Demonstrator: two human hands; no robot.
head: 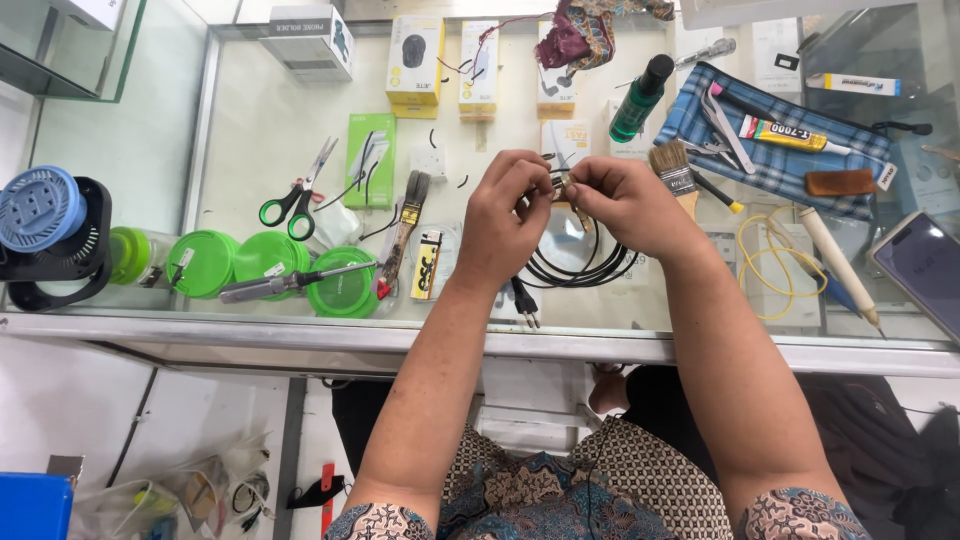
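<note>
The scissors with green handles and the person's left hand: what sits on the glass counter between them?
In the head view, a green box and a brownish strap lie between the scissors and the left hand.

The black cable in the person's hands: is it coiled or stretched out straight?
Coiled: the black cable hangs in loops below both hands, left hand and right hand.

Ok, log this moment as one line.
left hand: pinching black cable | right hand: pinching same cable end | plug: on glass counter
</note>
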